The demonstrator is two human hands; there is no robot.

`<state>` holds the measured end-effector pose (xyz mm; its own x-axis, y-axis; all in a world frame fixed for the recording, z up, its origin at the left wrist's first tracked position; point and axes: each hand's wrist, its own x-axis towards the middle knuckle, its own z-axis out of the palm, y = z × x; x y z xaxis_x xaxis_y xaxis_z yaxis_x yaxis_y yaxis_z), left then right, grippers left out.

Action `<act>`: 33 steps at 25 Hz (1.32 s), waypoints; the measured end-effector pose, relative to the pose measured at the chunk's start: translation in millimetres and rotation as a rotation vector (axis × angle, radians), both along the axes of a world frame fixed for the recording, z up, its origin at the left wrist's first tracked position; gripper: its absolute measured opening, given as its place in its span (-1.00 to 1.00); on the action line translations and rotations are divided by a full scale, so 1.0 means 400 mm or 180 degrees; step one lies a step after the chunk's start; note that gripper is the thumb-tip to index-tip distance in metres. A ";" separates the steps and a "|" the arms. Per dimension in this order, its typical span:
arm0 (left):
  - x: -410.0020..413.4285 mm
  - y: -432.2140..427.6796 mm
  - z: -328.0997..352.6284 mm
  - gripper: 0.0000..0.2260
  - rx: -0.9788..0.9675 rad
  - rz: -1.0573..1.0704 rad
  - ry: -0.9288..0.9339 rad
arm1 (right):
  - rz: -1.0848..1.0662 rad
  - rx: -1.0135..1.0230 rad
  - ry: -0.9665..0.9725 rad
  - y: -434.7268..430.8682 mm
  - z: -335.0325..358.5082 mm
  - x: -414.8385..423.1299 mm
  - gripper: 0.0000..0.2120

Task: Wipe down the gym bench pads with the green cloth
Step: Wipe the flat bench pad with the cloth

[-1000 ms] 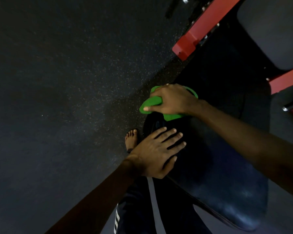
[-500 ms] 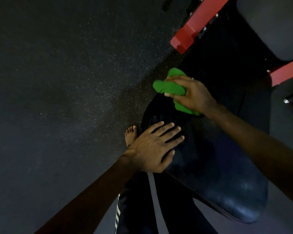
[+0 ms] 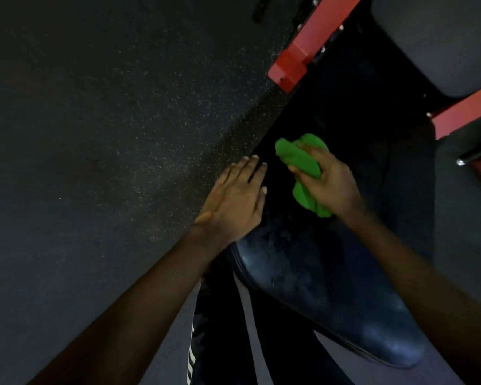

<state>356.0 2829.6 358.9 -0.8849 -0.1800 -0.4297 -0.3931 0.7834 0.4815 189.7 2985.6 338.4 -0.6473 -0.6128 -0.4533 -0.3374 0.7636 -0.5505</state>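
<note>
The cloth (image 3: 293, 155) is being partly hidden by the right hand (image 3: 331, 184); the bench's (image 3: 317, 287) far end is being lost in shadow.

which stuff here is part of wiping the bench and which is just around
Part of the job:
- green cloth, bunched in the right hand
- dark bench pad under the cloth
- left hand, fingers straight, resting on the pad's edge

Just around:
- red frame
- speckled floor

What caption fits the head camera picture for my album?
The right hand grips a crumpled green cloth over the dark padded gym bench while the left hand rests flat on its edge.
</note>
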 end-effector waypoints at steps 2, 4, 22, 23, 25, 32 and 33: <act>-0.039 0.013 -0.013 -0.48 0.0083 0.0210 -0.0253 | -0.0045 0.0118 0.0096 0.060 0.016 0.037 -0.50; -0.085 0.042 -0.022 -0.46 0.0025 0.0168 -0.0331 | -0.0051 0.0106 0.0344 0.057 -0.012 0.029 -0.54; -0.157 0.070 -0.044 -0.46 -0.0450 -0.0197 -0.0657 | -0.1168 0.0681 0.0452 0.284 0.023 0.058 -0.56; -0.158 0.071 -0.044 -0.46 -0.0461 -0.0200 -0.0666 | -0.1582 0.0855 0.0509 0.272 -0.015 0.002 -0.63; -0.157 0.071 -0.045 -0.46 -0.0484 -0.0218 -0.0682 | -0.2070 0.1103 0.0441 0.228 -0.072 -0.100 -0.71; -0.188 0.118 -0.042 -0.44 -0.0786 -0.0261 -0.0885 | -0.0883 0.0729 -0.0043 0.260 0.079 0.118 -0.49; -0.194 0.138 -0.039 -0.43 -0.0760 -0.0301 -0.0847 | -0.0638 0.0531 -0.0083 0.287 0.108 0.167 -0.44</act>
<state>278.5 2884.9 343.1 -0.7653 -0.2256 -0.6028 -0.4004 0.9002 0.1715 256.7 3100.4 381.4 -0.7349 -0.3889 -0.5557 -0.1576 0.8948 -0.4178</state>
